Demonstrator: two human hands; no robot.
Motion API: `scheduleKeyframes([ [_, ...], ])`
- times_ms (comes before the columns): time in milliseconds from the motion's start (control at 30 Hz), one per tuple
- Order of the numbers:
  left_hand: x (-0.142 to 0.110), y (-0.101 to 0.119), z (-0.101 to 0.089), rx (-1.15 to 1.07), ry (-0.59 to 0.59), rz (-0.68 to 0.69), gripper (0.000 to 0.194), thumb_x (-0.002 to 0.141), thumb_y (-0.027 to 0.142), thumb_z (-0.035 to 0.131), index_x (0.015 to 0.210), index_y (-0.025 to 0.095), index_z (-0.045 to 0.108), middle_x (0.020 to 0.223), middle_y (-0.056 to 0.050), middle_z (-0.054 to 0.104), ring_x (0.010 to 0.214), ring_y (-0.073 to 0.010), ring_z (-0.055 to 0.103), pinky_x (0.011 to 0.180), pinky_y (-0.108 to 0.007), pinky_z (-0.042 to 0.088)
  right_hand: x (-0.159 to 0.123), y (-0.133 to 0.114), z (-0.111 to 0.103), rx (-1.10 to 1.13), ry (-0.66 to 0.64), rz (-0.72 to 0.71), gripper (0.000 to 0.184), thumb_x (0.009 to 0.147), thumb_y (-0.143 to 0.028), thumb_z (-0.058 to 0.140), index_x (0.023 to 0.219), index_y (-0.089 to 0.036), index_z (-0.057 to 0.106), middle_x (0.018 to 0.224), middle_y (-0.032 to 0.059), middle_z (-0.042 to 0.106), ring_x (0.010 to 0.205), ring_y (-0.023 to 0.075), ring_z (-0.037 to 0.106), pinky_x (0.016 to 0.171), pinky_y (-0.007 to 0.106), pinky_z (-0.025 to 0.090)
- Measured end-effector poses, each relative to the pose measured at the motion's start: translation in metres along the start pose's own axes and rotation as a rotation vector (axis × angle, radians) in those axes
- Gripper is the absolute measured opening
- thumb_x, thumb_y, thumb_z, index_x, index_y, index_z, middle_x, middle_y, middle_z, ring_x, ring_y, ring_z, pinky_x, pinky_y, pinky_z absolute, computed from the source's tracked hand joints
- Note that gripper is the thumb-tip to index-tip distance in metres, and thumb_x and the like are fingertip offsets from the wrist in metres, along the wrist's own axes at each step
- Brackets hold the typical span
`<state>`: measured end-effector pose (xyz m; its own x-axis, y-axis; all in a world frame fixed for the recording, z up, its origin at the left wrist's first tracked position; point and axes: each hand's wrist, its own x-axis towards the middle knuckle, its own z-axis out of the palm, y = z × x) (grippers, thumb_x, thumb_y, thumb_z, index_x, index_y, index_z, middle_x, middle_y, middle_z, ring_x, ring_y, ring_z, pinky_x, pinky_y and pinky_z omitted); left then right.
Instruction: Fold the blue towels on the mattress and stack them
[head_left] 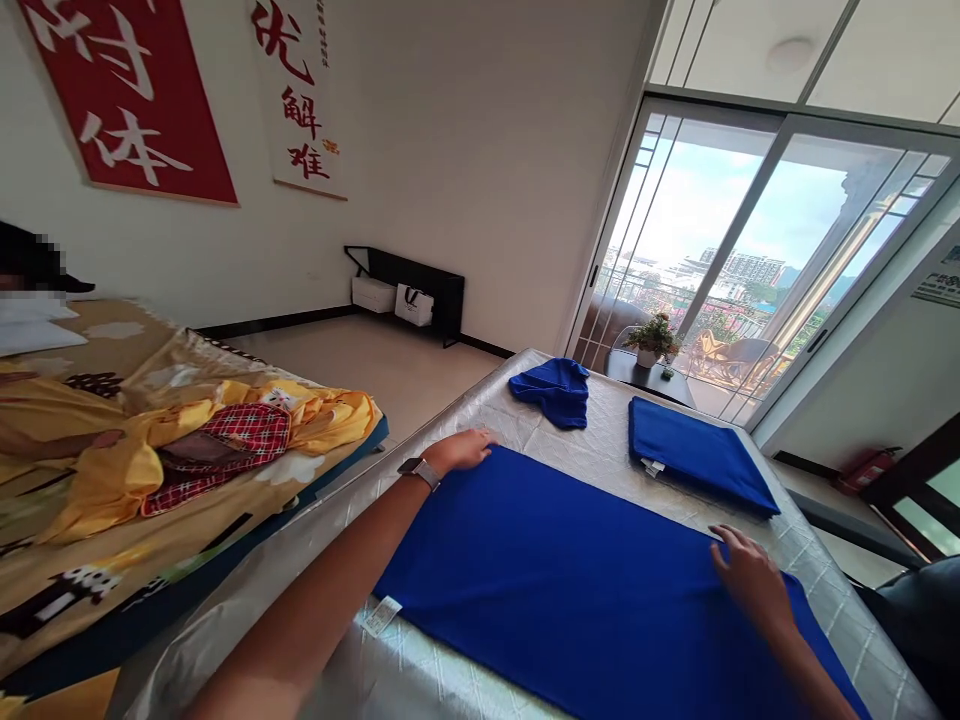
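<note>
A blue cloth (pixel 577 570), folded into a long flat rectangle with a white label (pixel 382 616) at its near left corner, lies across the plastic-covered mattress (pixel 465 690). On its far left corner rests my left hand (pixel 461 452), fingers stretched out, a watch on the wrist. My right hand (pixel 750 575) touches the far edge toward the right, its fingers apart and slightly bent. Beyond the cloth sit a neatly folded blue stack (pixel 697 455) with small white tags and a smaller crumpled blue cloth (pixel 555 390).
At left is another bed with patterned bedding (pixel 262 480), where a person's hand (pixel 67 442) touches yellow and red plaid fabric. A black shelf (pixel 420 275) holding white boxes stands by the wall. Sliding glass doors (pixel 720 250) and a potted plant (pixel 652 340) are at the back right.
</note>
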<state>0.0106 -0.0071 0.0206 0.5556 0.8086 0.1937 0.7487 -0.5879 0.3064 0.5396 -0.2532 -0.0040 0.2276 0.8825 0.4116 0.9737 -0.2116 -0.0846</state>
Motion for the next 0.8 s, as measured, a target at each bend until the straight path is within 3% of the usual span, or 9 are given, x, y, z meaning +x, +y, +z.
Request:
scheduleKeyframes([
  [100, -0.013, 0.0, 0.007, 0.004, -0.082, -0.007, 0.039, 0.094, 0.049, 0.054, 0.125, 0.029, 0.07, 0.137, -0.004, 0.067, 0.127, -0.0252, 0.06, 0.106, -0.035, 0.043, 0.002, -0.084, 0.007, 0.172, -0.037, -0.162, 0.045, 0.097, -0.047, 0.038, 0.126, -0.03, 0.067, 0.133, 0.0041, 0.068, 0.126, 0.0303, 0.061, 0.107, 0.051, 0.047],
  [200, -0.03, 0.006, 0.02, 0.012, -0.025, -0.061, 0.052, 0.101, 0.055, 0.04, 0.142, 0.028, 0.058, 0.155, -0.008, 0.051, 0.142, -0.0274, 0.046, 0.116, -0.041, 0.033, 0.004, -0.16, 0.013, 0.288, -0.159, -0.259, 0.051, 0.1, -0.052, 0.035, 0.136, -0.029, 0.062, 0.142, 0.0034, 0.062, 0.134, 0.0299, 0.055, 0.112, 0.051, 0.043],
  [267, -0.038, 0.01, 0.029, 0.033, 0.03, -0.095, 0.055, 0.104, 0.054, 0.036, 0.149, 0.027, 0.05, 0.16, -0.008, 0.043, 0.148, -0.0275, 0.038, 0.121, -0.044, 0.027, 0.007, -0.205, 0.015, 0.314, -0.264, -0.297, 0.062, 0.101, -0.056, 0.029, 0.146, -0.022, 0.054, 0.152, 0.0068, 0.054, 0.143, 0.0297, 0.045, 0.118, 0.049, 0.034],
  [367, -0.041, 0.013, 0.038, 0.086, 0.039, -0.098, 0.054, 0.105, 0.048, 0.036, 0.154, 0.026, 0.044, 0.163, -0.009, 0.038, 0.152, -0.0282, 0.031, 0.124, -0.048, 0.021, 0.014, -0.265, 0.021, 0.351, -0.381, -0.329, 0.074, 0.101, -0.061, 0.023, 0.156, -0.014, 0.04, 0.163, 0.0091, 0.038, 0.153, 0.0284, 0.026, 0.125, 0.048, 0.019],
  [467, -0.04, 0.011, 0.04, 0.111, 0.013, -0.087, 0.055, 0.106, 0.046, 0.034, 0.156, 0.026, 0.041, 0.165, -0.009, 0.033, 0.153, -0.0287, 0.028, 0.125, -0.049, 0.019, 0.022, -0.31, 0.028, 0.379, -0.425, -0.319, 0.075, 0.101, -0.064, 0.023, 0.16, -0.019, 0.032, 0.166, 0.0053, 0.031, 0.155, 0.0292, 0.019, 0.124, 0.052, 0.014],
  [533, -0.04, 0.008, 0.038, 0.108, 0.01, -0.084, 0.055, 0.106, 0.048, 0.034, 0.157, 0.027, 0.04, 0.165, -0.009, 0.032, 0.153, -0.029, 0.027, 0.125, -0.051, 0.018, 0.027, -0.326, 0.032, 0.375, -0.429, -0.3, 0.074, 0.101, -0.063, 0.022, 0.161, -0.021, 0.03, 0.166, 0.005, 0.029, 0.155, 0.0306, 0.018, 0.124, 0.054, 0.013],
  [633, -0.041, 0.006, 0.036, 0.095, 0.005, -0.087, 0.056, 0.105, 0.051, 0.035, 0.157, 0.028, 0.039, 0.166, -0.009, 0.031, 0.153, -0.03, 0.026, 0.124, -0.053, 0.019, 0.029, -0.33, 0.034, 0.365, -0.44, -0.28, 0.077, 0.101, -0.063, 0.02, 0.161, -0.016, 0.027, 0.167, 0.008, 0.025, 0.155, 0.0301, 0.016, 0.124, 0.053, 0.01],
  [800, -0.04, 0.006, 0.033, 0.073, -0.004, -0.103, 0.058, 0.105, 0.053, 0.036, 0.157, 0.028, 0.039, 0.166, -0.009, 0.029, 0.153, -0.0303, 0.026, 0.124, -0.053, 0.019, 0.024, -0.288, 0.03, 0.321, -0.471, -0.239, 0.079, 0.1, -0.065, 0.015, 0.163, -0.017, 0.022, 0.169, 0.0056, 0.02, 0.156, 0.0269, 0.011, 0.124, 0.051, 0.006],
])
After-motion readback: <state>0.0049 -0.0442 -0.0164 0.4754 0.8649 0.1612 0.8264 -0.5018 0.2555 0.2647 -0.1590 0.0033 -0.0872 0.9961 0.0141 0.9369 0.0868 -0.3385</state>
